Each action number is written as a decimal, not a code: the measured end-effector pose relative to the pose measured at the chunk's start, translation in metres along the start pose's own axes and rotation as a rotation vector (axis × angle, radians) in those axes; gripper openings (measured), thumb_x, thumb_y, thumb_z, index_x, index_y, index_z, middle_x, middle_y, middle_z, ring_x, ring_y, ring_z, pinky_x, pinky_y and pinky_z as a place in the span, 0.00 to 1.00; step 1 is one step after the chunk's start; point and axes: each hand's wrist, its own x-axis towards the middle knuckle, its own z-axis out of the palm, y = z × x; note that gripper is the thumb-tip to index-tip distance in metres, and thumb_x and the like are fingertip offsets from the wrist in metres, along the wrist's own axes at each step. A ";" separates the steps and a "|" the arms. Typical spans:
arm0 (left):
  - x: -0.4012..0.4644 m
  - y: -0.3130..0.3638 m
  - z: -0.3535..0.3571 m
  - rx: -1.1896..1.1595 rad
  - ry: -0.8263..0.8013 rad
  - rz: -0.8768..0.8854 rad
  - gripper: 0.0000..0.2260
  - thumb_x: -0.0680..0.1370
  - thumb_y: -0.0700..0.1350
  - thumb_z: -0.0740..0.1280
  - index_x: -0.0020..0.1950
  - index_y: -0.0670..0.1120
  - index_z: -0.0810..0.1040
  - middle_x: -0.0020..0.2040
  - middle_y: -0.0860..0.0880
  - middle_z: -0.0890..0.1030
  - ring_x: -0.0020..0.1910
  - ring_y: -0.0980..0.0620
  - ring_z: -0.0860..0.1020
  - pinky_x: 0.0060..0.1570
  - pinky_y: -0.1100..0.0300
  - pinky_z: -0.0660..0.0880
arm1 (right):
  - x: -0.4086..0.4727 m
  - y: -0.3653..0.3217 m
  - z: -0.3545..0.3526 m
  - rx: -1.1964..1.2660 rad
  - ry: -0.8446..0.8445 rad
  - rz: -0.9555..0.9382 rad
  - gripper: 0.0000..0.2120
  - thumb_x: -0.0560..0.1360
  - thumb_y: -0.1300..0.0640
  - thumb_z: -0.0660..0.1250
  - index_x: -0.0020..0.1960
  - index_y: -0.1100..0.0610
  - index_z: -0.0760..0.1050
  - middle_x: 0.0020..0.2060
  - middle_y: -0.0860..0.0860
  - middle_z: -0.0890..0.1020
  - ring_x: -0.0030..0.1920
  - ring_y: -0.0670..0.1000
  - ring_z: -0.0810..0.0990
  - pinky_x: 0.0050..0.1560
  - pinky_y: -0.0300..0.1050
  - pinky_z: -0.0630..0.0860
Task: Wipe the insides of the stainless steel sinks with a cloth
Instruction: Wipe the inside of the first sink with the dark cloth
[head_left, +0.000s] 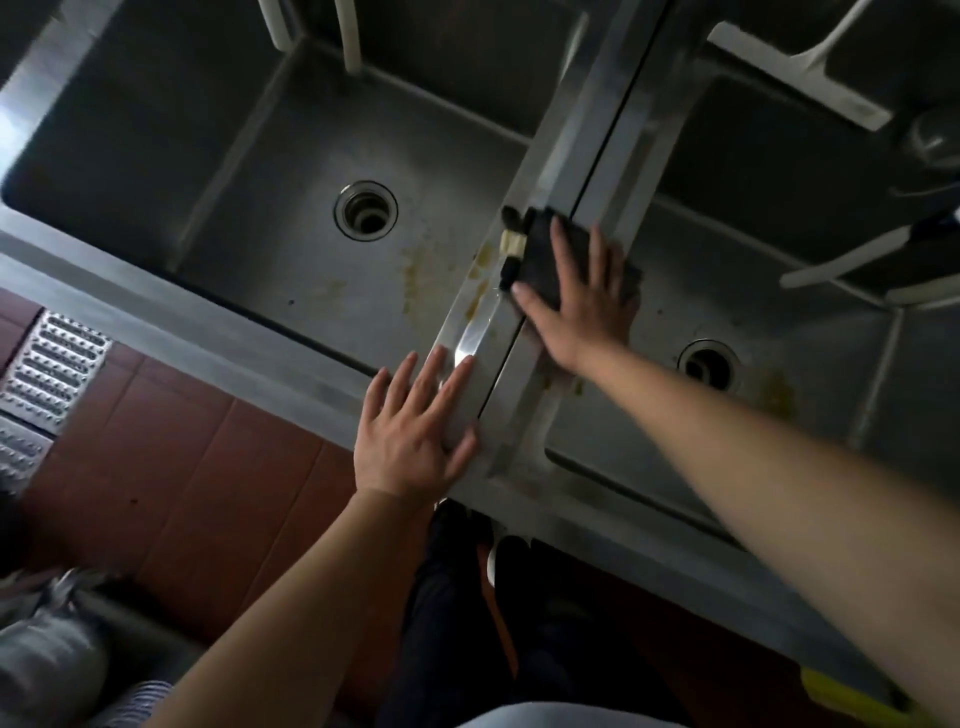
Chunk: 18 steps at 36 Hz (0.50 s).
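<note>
Head cam, looking down: no readable brand, label or writing anywhere. Right hand (576, 301) lies flat, fingers straight and spread, pressing a dark cloth (545, 249) onto the steel divider rim (597, 140) btw the two basins. Cloth's long axis runs roughly along the rim, from near edge toward the back wall; its right edge hangs over into the right sink (779, 249). Small pale tab shows at the cloth's left edge. Left hand (415, 431) flat, fingers extended, resting on the same rim nearer the front, holding nothing. Left sink (249, 208) has an open drain (366, 209) and yellowish stains near the rim. Right sink drain (709, 364) sits just beside the right forearm.
</note>
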 end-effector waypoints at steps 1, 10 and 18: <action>0.000 0.001 -0.001 -0.002 0.000 0.000 0.31 0.78 0.64 0.55 0.80 0.58 0.54 0.80 0.51 0.60 0.78 0.44 0.60 0.75 0.43 0.55 | -0.016 -0.002 0.006 0.021 -0.004 -0.007 0.38 0.71 0.24 0.50 0.75 0.32 0.39 0.80 0.49 0.44 0.79 0.58 0.41 0.70 0.73 0.47; -0.001 0.006 -0.010 -0.043 0.028 0.003 0.28 0.81 0.62 0.50 0.78 0.50 0.65 0.77 0.48 0.66 0.77 0.43 0.61 0.74 0.42 0.59 | -0.131 -0.011 0.047 0.071 -0.027 -0.018 0.37 0.74 0.28 0.50 0.76 0.33 0.37 0.80 0.49 0.43 0.79 0.57 0.38 0.72 0.72 0.51; -0.001 0.007 -0.013 -0.028 0.074 -0.003 0.28 0.78 0.56 0.56 0.76 0.45 0.67 0.76 0.47 0.67 0.77 0.43 0.63 0.73 0.41 0.60 | -0.117 -0.017 0.045 0.078 0.005 0.058 0.36 0.75 0.30 0.53 0.76 0.33 0.38 0.80 0.51 0.46 0.79 0.59 0.41 0.72 0.71 0.49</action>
